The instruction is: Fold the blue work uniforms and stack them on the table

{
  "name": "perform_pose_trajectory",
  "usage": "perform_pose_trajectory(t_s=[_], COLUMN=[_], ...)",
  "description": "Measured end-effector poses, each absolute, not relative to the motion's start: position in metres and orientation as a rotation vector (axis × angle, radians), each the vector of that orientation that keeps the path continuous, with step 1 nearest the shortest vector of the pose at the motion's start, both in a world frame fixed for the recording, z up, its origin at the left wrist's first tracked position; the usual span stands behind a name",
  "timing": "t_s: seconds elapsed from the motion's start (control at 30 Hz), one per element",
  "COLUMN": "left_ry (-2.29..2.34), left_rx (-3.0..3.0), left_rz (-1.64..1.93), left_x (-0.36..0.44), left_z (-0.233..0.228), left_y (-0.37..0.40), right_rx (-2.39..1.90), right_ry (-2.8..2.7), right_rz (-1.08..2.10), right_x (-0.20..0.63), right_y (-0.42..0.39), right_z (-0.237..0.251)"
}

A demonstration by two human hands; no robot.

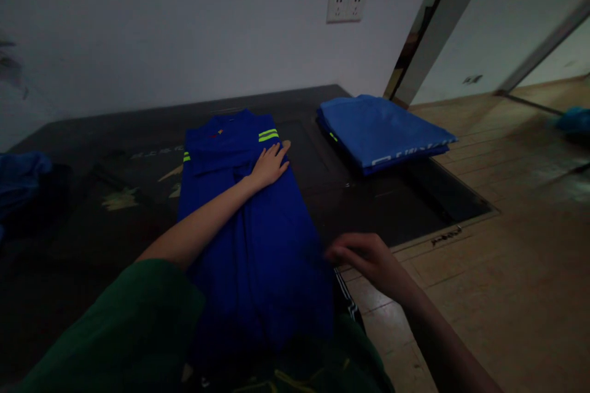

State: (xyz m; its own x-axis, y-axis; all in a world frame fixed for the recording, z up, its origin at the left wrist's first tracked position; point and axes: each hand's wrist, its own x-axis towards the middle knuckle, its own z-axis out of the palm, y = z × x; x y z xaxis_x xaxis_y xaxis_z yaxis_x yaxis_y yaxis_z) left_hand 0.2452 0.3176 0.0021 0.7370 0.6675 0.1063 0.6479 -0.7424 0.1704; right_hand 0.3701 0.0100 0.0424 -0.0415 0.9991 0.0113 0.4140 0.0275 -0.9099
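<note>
A blue work garment with neon-yellow reflective stripes lies lengthwise on a dark mat, folded into a long narrow strip. My left hand rests flat on its upper right part, fingers spread, just below a yellow stripe. Beside the garment's lower right edge is my right hand, blurred, fingers curled near the fabric; whether it pinches the cloth cannot be told.
A stack of folded blue garments sits at the mat's far right corner. More blue cloth lies at the left edge. Wooden floor extends right. A wall with a socket stands behind; a doorway frame is at right.
</note>
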Motion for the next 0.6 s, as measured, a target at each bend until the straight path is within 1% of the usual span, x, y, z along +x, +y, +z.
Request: perform_pose_trajectory(t_s=[0.07, 0.1, 0.17, 0.23, 0.33, 0.43, 0.6], left_ry=[0.995, 0.937, 0.809, 0.733, 0.744, 0.762, 0.768], left_rx=[2.791, 2.781, 2.780, 2.796, 2.833, 2.864, 2.883], left_rz=[0.166, 0.111, 0.016, -0.035, -0.013, 0.031, 0.034], left_x=[0.239, 0.235, 0.227, 0.220, 0.215, 0.216, 0.216], left_z=[0.007, 0.008, 0.010, 0.009, 0.005, 0.002, 0.001], left_y=[0.289, 0.272, 0.238, 0.210, 0.187, 0.183, 0.184], right_rx=[-1.569, -1.636, -1.733, -1.684, -1.447, -1.294, -1.175], right_ry=[-1.398, -1.359, -1.342, -1.359, -1.296, -1.051, -0.732], right_rz=[1.199, 1.253, 1.245, 1.195, 1.236, 1.351, 1.550], right_x=[0.368, 0.365, 0.355, 0.343, 0.326, 0.316, 0.313], right_y=[-0.027, -0.041, -0.059, -0.064, -0.057, -0.050, -0.057], right_z=[0.031, 0.021, -0.004, -0.030, -0.056, -0.064, -0.055])
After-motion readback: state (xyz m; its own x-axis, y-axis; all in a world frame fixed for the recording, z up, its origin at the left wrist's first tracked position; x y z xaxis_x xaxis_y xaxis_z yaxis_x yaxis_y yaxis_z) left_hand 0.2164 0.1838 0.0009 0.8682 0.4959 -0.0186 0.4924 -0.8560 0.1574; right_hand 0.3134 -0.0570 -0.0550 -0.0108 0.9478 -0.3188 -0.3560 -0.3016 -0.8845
